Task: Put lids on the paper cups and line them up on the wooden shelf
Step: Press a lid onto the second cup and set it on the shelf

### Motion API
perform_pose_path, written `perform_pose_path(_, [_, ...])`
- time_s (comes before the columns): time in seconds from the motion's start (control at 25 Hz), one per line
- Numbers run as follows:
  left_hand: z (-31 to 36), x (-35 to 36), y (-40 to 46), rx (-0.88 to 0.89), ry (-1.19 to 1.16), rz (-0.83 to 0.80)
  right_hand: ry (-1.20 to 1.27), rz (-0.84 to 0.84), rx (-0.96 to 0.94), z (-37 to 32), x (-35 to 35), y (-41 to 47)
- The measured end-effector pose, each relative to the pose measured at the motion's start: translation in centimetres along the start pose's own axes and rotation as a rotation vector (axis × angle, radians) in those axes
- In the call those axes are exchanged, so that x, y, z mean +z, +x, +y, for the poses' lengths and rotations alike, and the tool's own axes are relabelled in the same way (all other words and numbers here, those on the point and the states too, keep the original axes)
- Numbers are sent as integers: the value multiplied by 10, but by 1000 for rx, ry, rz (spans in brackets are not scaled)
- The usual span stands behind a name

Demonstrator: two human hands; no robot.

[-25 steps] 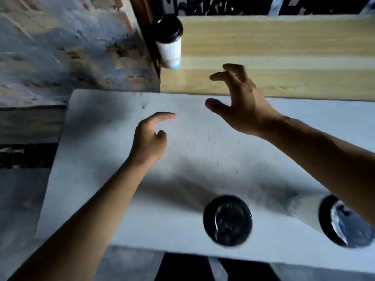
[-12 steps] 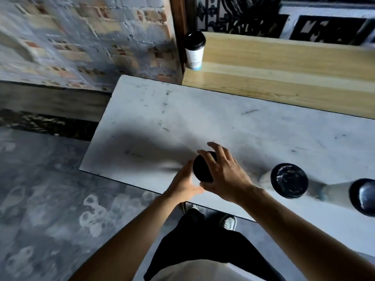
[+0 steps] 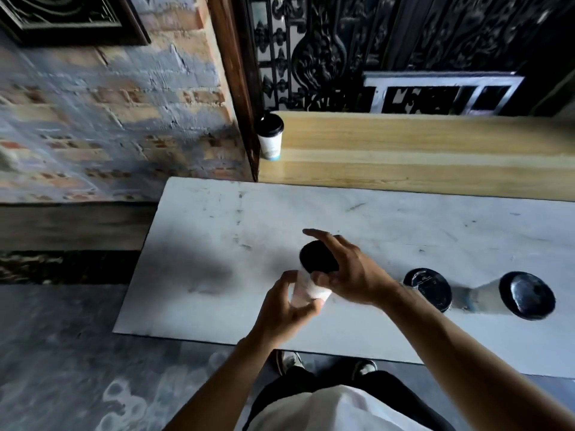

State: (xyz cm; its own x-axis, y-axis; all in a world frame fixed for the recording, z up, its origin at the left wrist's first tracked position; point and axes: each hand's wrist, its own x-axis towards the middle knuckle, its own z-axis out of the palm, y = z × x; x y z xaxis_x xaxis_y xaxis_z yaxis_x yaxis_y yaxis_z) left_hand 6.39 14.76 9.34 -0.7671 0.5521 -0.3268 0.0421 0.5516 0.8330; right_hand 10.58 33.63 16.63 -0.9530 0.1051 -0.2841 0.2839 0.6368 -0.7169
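Note:
A white paper cup (image 3: 306,290) with a black lid (image 3: 317,256) is held over the white marble table (image 3: 217,244), tilted away from me. My left hand (image 3: 286,309) wraps the cup's body from below. My right hand (image 3: 348,272) grips the cup's upper part beside the lid, fingers spread over it. Two more lidded cups stand on the table to the right: one (image 3: 427,289) near my right forearm, another (image 3: 510,295) further right. One lidded cup (image 3: 270,136) stands at the left end of the wooden shelf (image 3: 420,150).
A brick wall (image 3: 109,126) rises at the left, with a dark wooden post (image 3: 236,82) at the shelf's left end. Black ornate ironwork (image 3: 389,48) backs the shelf. The table's near edge is just ahead of my feet (image 3: 289,360).
My hands came back from near the shelf to the table's front and took hold of a lidded cup. It is now lifted and tilted, the left hand lower on its body.

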Motion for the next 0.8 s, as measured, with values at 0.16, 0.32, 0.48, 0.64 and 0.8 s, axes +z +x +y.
perform_pose_path(0.16, [53, -24, -1, 55, -77, 94, 252, 51, 63, -1, -43, 8])
perform_pose_path(0.32, [108, -31, -9, 151, -52, 151, 652, 116, 60, 4, -68, 6])
perform_pose_path(0.48, [145, -20, -16, 208, 176, 263, 1010, 258, 35, 6, -76, 3])
perform_pose_path(0.64, [171, -14, -21, 238, 303, 269, 1097, 279, 37, 11, -80, -4])
perform_pose_path(0.8, [181, -10, -20, 218, 308, 257, 1054, 271, 18, 15, -85, -5])
